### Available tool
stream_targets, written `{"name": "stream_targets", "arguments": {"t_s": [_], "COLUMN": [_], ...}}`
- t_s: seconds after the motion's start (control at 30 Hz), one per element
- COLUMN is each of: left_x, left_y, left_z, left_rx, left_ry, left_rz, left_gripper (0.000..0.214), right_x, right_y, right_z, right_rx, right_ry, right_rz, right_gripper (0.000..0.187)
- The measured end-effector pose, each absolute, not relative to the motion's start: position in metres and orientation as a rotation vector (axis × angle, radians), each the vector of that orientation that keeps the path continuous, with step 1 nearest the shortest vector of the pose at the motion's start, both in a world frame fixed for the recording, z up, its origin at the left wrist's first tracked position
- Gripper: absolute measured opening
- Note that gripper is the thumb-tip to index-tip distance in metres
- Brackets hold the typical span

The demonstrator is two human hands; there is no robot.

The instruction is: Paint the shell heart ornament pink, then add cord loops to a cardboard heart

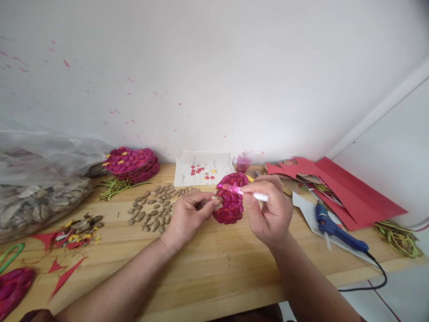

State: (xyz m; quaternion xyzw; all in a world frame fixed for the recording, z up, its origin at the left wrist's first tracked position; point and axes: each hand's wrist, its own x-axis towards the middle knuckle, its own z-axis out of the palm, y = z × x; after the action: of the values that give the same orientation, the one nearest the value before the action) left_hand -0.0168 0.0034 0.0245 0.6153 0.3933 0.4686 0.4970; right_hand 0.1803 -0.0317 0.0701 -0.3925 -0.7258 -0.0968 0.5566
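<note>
My left hand (189,217) pinches the left edge of a round piece covered in magenta-painted shells (231,203), holding it tilted just above the wooden table (214,264). My right hand (268,210) grips a thin white-handled brush (248,193) with a pink tip. The tip rests on the upper part of the magenta piece. Both hands are closed around what they hold.
Unpainted brown shells (154,210) lie left of my hands. A stack of finished magenta discs (132,163) with yellow stars stands behind them, and a clear bag of shells (36,197) at far left. Paper with star stickers (201,172), a pink paint cup (243,162), red card (348,192), a blue glue gun (335,230).
</note>
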Motion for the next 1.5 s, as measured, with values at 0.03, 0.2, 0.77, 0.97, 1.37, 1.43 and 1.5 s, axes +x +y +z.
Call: {"name": "stream_targets", "arguments": {"t_s": [0.03,0.2,0.77,0.97,1.37,1.43,1.5], "left_x": [-0.017,-0.019,-0.018,-0.016,-0.015,-0.015,-0.015], "left_y": [0.004,0.006,0.007,0.008,0.005,0.005,0.005], "left_z": [0.024,0.023,0.029,0.029,0.033,0.033,0.033], "left_rx": [1.479,1.358,1.131,1.095,1.008,1.005,1.004], "left_ry": [0.946,0.888,0.838,0.853,0.84,0.836,0.834], "left_rz": [1.132,1.067,1.002,0.999,1.012,1.009,1.004], "left_gripper": [0.026,0.031,0.036,0.039,0.039,0.039,0.039], "right_x": [0.18,0.183,0.18,0.178,0.176,0.177,0.177], "right_y": [-0.031,-0.028,-0.028,-0.029,-0.03,-0.029,-0.028], "right_z": [0.07,0.068,0.068,0.066,0.067,0.066,0.065], "right_rx": [-0.933,-0.985,-0.99,-0.986,-0.983,-0.991,-0.995], "right_ry": [-1.714,-1.66,-1.653,-1.695,-1.704,-1.68,-1.668], "right_rz": [-0.228,-0.241,-0.27,-0.25,-0.275,-0.295,-0.298], "right_gripper": [0.012,0.009,0.01,0.009,0.01,0.011,0.011]}}
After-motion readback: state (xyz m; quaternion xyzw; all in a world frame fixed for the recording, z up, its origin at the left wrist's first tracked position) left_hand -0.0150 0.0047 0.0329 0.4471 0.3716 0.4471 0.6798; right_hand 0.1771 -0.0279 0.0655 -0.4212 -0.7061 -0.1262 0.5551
